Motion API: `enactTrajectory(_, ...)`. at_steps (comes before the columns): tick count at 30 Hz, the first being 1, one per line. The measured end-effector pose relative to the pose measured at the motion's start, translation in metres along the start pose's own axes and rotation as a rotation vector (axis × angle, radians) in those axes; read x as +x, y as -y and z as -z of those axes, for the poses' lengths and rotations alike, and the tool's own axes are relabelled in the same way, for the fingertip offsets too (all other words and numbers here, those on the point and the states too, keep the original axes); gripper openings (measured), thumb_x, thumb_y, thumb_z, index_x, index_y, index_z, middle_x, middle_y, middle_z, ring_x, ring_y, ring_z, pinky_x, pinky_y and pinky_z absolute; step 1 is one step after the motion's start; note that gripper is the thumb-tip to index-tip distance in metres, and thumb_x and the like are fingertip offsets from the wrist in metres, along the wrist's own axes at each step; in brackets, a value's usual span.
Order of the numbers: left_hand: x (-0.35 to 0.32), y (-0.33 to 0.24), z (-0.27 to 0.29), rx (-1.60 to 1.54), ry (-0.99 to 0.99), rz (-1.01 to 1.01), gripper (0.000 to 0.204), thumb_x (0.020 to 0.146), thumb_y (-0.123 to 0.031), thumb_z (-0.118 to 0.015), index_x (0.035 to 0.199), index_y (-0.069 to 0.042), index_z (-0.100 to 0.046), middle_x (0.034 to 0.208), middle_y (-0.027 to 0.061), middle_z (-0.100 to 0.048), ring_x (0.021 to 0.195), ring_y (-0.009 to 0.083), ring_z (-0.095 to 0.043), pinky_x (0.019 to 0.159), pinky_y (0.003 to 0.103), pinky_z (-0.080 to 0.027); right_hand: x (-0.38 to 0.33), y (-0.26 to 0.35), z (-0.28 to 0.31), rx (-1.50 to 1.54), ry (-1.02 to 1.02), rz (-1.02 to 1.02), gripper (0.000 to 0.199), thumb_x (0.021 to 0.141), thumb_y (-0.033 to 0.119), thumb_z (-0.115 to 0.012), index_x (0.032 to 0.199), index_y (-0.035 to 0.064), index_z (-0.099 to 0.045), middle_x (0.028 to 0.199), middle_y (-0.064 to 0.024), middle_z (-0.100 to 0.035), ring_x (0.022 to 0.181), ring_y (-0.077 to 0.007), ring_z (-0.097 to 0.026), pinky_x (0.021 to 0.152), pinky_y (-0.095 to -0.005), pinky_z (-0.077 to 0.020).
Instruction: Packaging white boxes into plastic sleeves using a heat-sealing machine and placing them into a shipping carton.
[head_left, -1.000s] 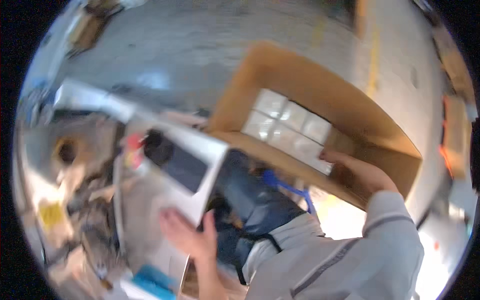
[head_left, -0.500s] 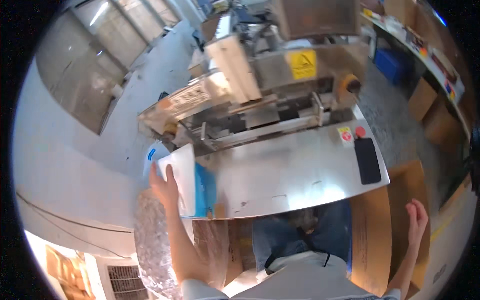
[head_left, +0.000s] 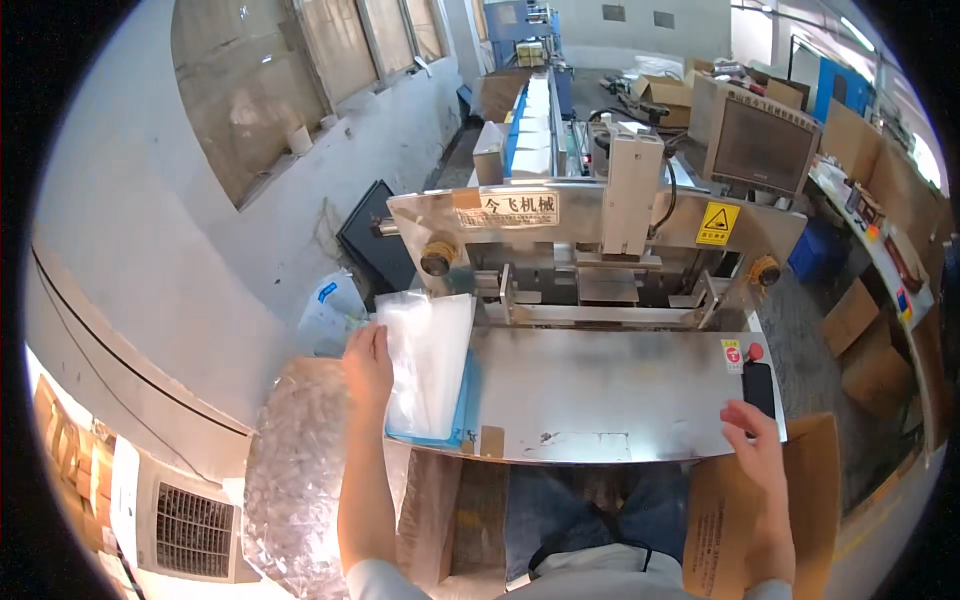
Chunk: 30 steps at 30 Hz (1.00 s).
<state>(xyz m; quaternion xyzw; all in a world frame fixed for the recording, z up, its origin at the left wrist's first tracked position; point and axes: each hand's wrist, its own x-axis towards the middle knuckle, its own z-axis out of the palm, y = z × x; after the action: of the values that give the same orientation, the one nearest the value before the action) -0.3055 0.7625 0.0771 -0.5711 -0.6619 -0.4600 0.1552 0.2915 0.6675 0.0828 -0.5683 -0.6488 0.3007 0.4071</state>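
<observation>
A stack of thin clear-white plastic bags (head_left: 430, 350) lies on a blue sheet (head_left: 466, 400) at the left end of the metal worktable (head_left: 600, 390). My left hand (head_left: 369, 368) is at the stack's left edge, fingers bent together against the bag there; the fingertips are partly hidden. Over the table's front right corner, my right hand (head_left: 757, 440) hangs with fingers loosely curled and apart, holding nothing. A black phone (head_left: 758, 387) lies just beyond it, beside a red button (head_left: 755, 352).
Behind the table stands a metal machine with a beige upright unit (head_left: 630, 195) and a monitor (head_left: 760, 150). A conveyor (head_left: 535, 125) runs away behind it. Below the table are a large clear plastic bag (head_left: 300, 470) at left and a cardboard box (head_left: 760, 500) at right.
The head view has shifted, so the machine shows farther right. My right hand has come up from beside the box to the table's corner. My left hand's fingers have drawn together at the bags' edge.
</observation>
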Motion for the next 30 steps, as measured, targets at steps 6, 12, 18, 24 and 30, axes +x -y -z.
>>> enactTrajectory(6, 0.007, -0.010, -0.002, 0.076, 0.143, 0.242, 0.023, 0.096, -0.019, -0.062, 0.101, 0.002, -0.069, 0.105, 0.0254, -0.070, 0.091, 0.0408, -0.069, 0.077, 0.047, -0.054, 0.040, 0.048, -0.045, 0.026, 0.186, 0.261, 0.046, 0.086, 0.009, -0.075, 0.129, 0.0028, -0.061, 0.109, -0.0146, -0.072, 0.101, -0.0228, -0.069, 0.090, -0.0337, -0.0532)
enactTrajectory(12, 0.014, -0.059, 0.002, 0.011, -0.001, -0.038, 0.020, 0.098, -0.013, -0.057, 0.106, 0.000, -0.070, 0.102, 0.0217, -0.072, 0.097, 0.0372, -0.070, 0.086, 0.043, -0.054, 0.038, 0.043, -0.034, 0.074, 0.177, 0.286, 0.047, 0.085, 0.008, -0.076, 0.129, 0.0027, -0.061, 0.113, -0.0147, -0.071, 0.105, -0.0236, -0.068, 0.091, -0.0347, -0.0529)
enactTrajectory(18, -0.070, -0.227, 0.002, -0.350, 0.465, -0.272, 0.017, 0.093, 0.000, -0.058, 0.106, -0.002, -0.069, 0.097, 0.0175, -0.073, 0.089, 0.0329, -0.072, 0.075, 0.039, -0.057, 0.050, 0.092, -0.063, -0.072, -0.229, 0.539, 0.042, 0.085, 0.011, -0.076, 0.125, 0.0045, -0.063, 0.107, -0.0143, -0.071, 0.104, -0.0257, -0.068, 0.090, -0.0345, -0.0530)
enactTrajectory(24, -0.125, -0.295, -0.008, -0.739, 0.726, 0.006, 0.012, 0.097, -0.007, -0.063, 0.104, 0.002, -0.068, 0.081, 0.0137, -0.073, 0.073, 0.0183, -0.073, 0.065, 0.029, -0.055, 0.051, 0.047, -0.058, 0.106, 0.221, 0.355, 0.013, 0.084, 0.014, -0.077, 0.086, 0.0038, -0.069, 0.073, -0.0084, -0.069, 0.070, -0.0254, -0.070, 0.064, -0.0360, -0.0540)
enactTrajectory(30, -0.159, -0.273, -0.038, -0.951, 0.900, 0.745, 0.025, 0.097, -0.018, -0.070, 0.081, 0.002, -0.064, 0.065, -0.0017, -0.060, 0.056, 0.0040, -0.052, 0.049, 0.023, -0.042, 0.046, 0.049, -0.055, -0.064, -0.187, 0.719, 0.016, 0.078, 0.013, -0.081, 0.081, 0.0051, -0.068, 0.088, -0.0070, -0.068, 0.085, -0.0290, -0.069, 0.072, -0.0378, -0.0552)
